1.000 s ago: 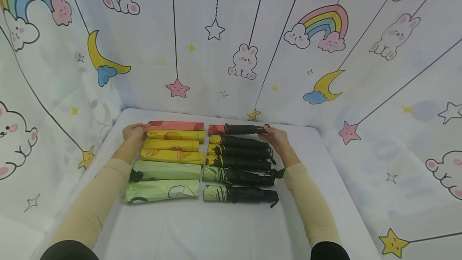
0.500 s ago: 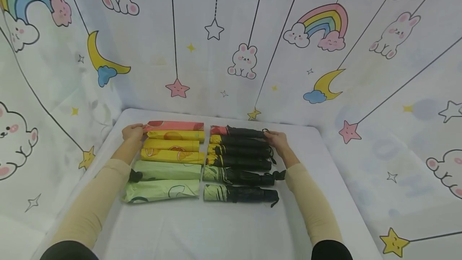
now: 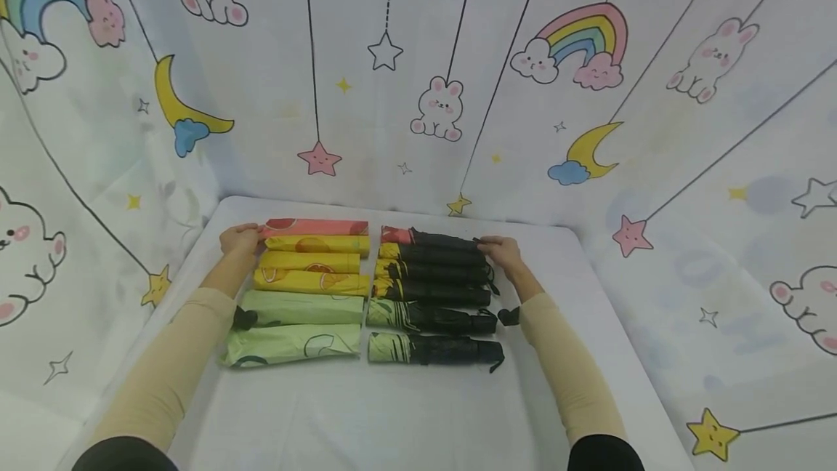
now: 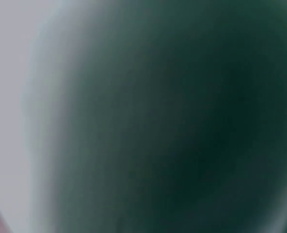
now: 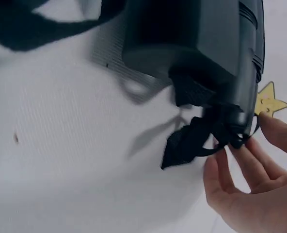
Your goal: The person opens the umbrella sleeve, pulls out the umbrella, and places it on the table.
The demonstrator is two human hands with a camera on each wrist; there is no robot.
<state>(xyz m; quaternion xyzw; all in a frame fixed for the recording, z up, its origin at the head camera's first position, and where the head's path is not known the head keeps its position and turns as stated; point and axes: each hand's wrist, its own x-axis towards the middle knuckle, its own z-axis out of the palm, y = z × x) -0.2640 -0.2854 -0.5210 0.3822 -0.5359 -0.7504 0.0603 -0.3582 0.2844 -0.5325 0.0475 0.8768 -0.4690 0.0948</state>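
My left hand (image 3: 240, 240) pinches the left end of a flat red fruit-print sleeve (image 3: 317, 227) at the back of the left column. Across a narrow gap lies a folded red-and-black umbrella (image 3: 438, 239), in line with the sleeve. At its right end is my right hand (image 3: 500, 251). In the right wrist view, the thumb and fingers of that hand (image 5: 255, 179) pinch around the dark handle end (image 5: 238, 116), near its strap. Only a blurred dark green surface (image 4: 182, 116) fills most of the left wrist view.
Yellow sleeves (image 3: 312, 263) and green sleeves (image 3: 294, 345) line the left column. Yellow-and-black umbrellas (image 3: 441, 272) and green-and-black umbrellas (image 3: 451, 349) lie opposite them. The white table (image 3: 366, 420) ends at a cartoon-printed curtain (image 3: 366, 115) behind and beside it.
The red-and-black umbrella has shifted slightly right and settled closer to the yellow one below it. My right fingers have slipped back to its very end. The left hand stays put.
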